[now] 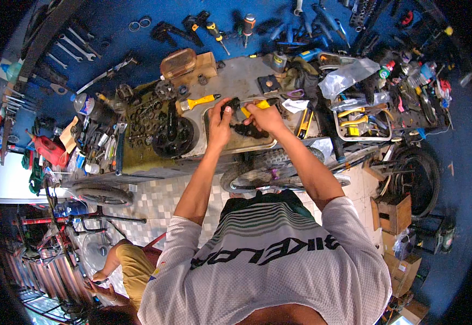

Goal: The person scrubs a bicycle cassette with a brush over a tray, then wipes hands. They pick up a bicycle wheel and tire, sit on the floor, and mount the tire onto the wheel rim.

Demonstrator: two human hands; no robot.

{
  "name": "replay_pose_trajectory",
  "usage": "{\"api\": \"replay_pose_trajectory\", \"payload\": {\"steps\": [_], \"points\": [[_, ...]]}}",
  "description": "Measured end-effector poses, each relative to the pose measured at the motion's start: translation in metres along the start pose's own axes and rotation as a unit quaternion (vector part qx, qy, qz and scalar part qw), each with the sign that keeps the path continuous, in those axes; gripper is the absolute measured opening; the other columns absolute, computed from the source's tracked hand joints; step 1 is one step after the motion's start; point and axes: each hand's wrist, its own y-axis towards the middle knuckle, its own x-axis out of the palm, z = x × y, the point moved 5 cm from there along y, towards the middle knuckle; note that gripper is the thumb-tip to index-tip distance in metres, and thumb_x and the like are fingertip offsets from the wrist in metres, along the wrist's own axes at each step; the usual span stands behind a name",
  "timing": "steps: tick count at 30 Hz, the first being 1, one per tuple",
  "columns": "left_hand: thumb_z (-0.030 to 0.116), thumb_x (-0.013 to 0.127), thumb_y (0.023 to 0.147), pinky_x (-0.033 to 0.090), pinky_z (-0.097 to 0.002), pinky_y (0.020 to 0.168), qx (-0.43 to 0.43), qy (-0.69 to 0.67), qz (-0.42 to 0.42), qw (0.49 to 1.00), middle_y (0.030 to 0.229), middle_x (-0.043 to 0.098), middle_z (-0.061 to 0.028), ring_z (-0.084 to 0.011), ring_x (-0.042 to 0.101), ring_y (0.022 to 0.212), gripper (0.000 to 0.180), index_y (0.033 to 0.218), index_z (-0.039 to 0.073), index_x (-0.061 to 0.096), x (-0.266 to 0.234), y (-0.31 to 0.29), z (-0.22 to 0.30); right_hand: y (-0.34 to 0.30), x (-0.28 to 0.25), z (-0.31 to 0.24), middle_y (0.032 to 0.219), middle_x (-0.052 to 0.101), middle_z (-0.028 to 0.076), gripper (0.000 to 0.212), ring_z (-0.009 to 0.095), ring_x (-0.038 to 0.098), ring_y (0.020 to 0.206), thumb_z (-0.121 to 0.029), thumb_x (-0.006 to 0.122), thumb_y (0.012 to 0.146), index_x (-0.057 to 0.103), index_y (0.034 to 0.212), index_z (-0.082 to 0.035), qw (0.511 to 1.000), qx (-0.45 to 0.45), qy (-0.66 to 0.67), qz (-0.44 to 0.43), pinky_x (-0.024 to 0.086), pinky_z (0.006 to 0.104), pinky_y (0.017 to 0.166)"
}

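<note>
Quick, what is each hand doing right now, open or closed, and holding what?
Left hand: closed on a small dark gear-like part over the metal tray.
Right hand: closed on a yellow-handled tool.

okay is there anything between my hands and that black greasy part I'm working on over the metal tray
Nothing visible is in the way. Your left hand is already on the small black toothed part, and your right hand holds a yellow-handled tool right beside it, over the metal tray, where more dark parts lie.
</note>
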Motion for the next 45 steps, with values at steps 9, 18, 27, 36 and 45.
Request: {"api": "replay_pose_trajectory", "payload": {"steps": [9, 18, 27, 36, 45], "points": [[0.049, 0.050, 0.106, 0.033, -0.0361, 0.112, -0.107, -0.156, 0.001, 0.982, 0.135, 0.057, -0.0092, -0.0224, 0.051, 0.124, 0.051, 0.138, 0.010, 0.058, -0.004, 0.008, -0.002, -0.012, -0.050, 0.049, 0.098, 0.075, 0.016, 0.036, 0.020, 0.064, 0.073, -0.044, 0.066, 0.096, 0.068, 0.116, -0.014, 0.997, 0.041, 0.046, 0.046, 0.051, 0.0302, 0.063], [0.045, 0.052, 0.105, 0.036, -0.0377, 0.109, -0.089, -0.150, -0.002, 0.985, 0.136, 0.057, -0.0089, -0.0234, 0.049, 0.125, 0.048, 0.137, 0.009, 0.058, -0.002, 0.009, -0.007, -0.060, -0.013, -0.028, 0.108, 0.073, 0.010, 0.017, 0.032, 0.068, 0.098, -0.021, 0.075, 0.086, 0.072, 0.095, -0.007, 0.887, -0.331, -0.317, 0.059, 0.054, 0.0398, 0.082], [0.038, 0.054, 0.105, 0.037, -0.0365, 0.103, 0.010, -0.011, -0.017, 1.000, 0.129, 0.058, -0.0119, -0.0235, 0.049, 0.115, 0.041, 0.134, 0.009, 0.061, -0.002, 0.004, -0.004, 0.003, 0.003, 0.017, 0.082, 0.075, 0.015, 0.034, 0.021, 0.063, 0.057, -0.040, 0.064, 0.095, 0.071, 0.109, -0.009, 0.998, -0.050, 0.016, 0.035, 0.049, 0.0343, 0.053], [0.032, 0.058, 0.103, 0.037, -0.0363, 0.111, -0.087, -0.133, -0.056, 0.986, 0.136, 0.057, -0.0074, -0.0223, 0.047, 0.131, 0.038, 0.135, 0.011, 0.061, -0.021, 0.000, -0.007, -0.028, -0.068, 0.046, 0.087, 0.075, 0.009, 0.038, 0.010, 0.054, 0.057, -0.046, 0.061, 0.098, 0.067, 0.106, -0.009, 0.975, 0.089, 0.190, 0.071, 0.042, 0.0262, 0.052], [0.015, 0.084, 0.080, 0.043, -0.0478, 0.103, 0.082, 0.208, -0.197, 0.955, 0.122, 0.048, -0.0155, -0.0379, 0.047, 0.124, 0.055, 0.129, 0.013, 0.059, 0.005, -0.032, 0.001, -0.036, -0.072, 0.067, 0.092, 0.075, 0.005, 0.031, 0.012, 0.070, 0.071, -0.035, 0.068, 0.097, 0.073, 0.106, -0.006, 0.993, -0.035, -0.008, 0.111, 0.053, 0.0279, 0.062]]}}
